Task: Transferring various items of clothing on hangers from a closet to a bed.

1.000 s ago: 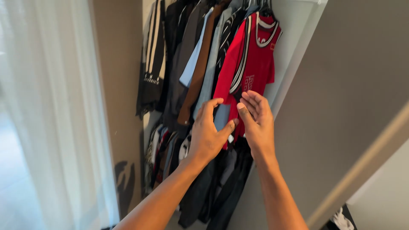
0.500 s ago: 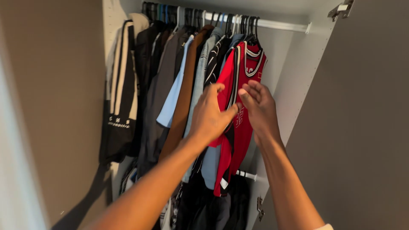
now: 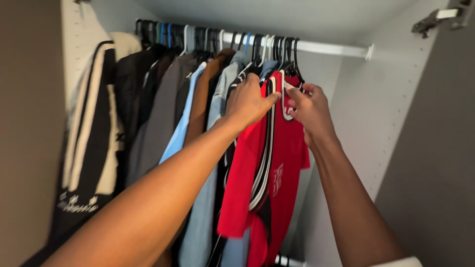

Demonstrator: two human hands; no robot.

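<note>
A red sleeveless jersey (image 3: 284, 163) with black and white trim hangs on a black hanger at the right end of a white closet rail (image 3: 321, 48). My left hand (image 3: 250, 101) presses against the jersey's left shoulder near the top, fingers curled over the fabric. At the collar on the other side, my right hand (image 3: 311, 106) has its fingers closed around the neckline by the hanger. Both hands are high up, just below the rail.
Several garments hang to the left: a light blue shirt (image 3: 180, 133), a brown one (image 3: 198, 106), a denim shirt (image 3: 203, 222), dark jackets (image 3: 148, 89), a black and cream striped jacket (image 3: 91, 143). The closet's white side wall (image 3: 376, 118) stands at right, a door hinge (image 3: 438, 19) above.
Both hands rose from the jersey's lower chest to its shoulders and collar. The view tilted up, bringing the rail and hangers into sight.
</note>
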